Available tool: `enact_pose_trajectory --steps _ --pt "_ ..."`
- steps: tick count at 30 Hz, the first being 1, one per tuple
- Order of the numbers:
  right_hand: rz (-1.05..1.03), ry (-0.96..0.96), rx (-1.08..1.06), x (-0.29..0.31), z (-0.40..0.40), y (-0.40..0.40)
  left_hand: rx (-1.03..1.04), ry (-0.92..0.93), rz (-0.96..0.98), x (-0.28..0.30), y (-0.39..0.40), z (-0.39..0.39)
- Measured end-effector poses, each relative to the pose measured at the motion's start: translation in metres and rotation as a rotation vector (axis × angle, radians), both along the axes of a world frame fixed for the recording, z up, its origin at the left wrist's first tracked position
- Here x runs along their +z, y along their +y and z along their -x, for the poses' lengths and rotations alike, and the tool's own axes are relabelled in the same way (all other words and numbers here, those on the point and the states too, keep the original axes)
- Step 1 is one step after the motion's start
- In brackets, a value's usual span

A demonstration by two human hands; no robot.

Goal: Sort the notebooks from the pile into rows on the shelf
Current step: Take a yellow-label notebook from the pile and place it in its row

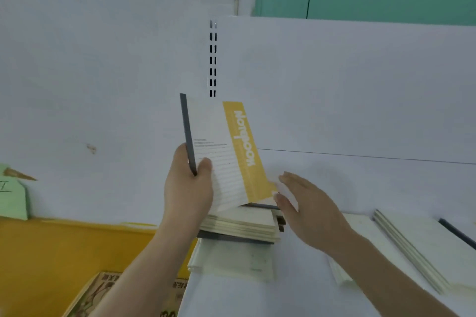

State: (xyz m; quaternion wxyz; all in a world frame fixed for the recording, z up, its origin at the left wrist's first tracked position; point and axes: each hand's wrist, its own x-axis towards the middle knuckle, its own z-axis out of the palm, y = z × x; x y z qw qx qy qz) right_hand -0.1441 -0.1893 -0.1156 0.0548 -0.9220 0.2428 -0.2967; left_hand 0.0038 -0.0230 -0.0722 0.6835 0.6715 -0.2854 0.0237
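Note:
My left hand (189, 188) grips a notebook (221, 152) by its dark grey spine and holds it upright and tilted; its cover is white with ruled lines and a yellow band reading "Notebook". The lower corner of the notebook rests on a pile of notebooks (242, 224) that lies flat on the white shelf (360, 188). My right hand (306, 206) is open with fingers straight, just right of the pile and touching the held notebook's lower right corner. More notebooks (417, 244) lie flat in a row at the right.
A thin cream notebook (231, 260) lies in front of the pile. The shelf's white back panel with a slotted upright (213, 59) stands behind. At the left are a yellow surface (64, 247), a printed book (103, 293) and a green paper tag (13, 198).

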Motion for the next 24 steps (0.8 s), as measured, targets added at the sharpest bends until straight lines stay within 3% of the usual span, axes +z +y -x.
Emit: enact_pose_trajectory --steps 3,6,10,14,24 --pt "-0.146 0.298 0.124 -0.007 -0.008 -0.023 -0.003 0.028 -0.057 -0.002 0.005 -0.009" --pt "-0.154 0.323 0.166 -0.011 -0.01 -0.031 -0.024 0.054 -0.124 -0.009 0.006 -0.012" --pt "0.142 0.307 0.128 -0.004 -0.01 -0.032 -0.016 0.062 -0.155 -0.012 0.005 -0.013" --pt "0.339 0.319 -0.063 0.016 0.004 -0.031 -0.014 0.044 -0.152 -0.01 0.003 -0.012" --pt "0.465 -0.29 -0.139 0.024 0.029 -0.007 -0.119 0.091 -0.067 0.0 -0.014 0.013"
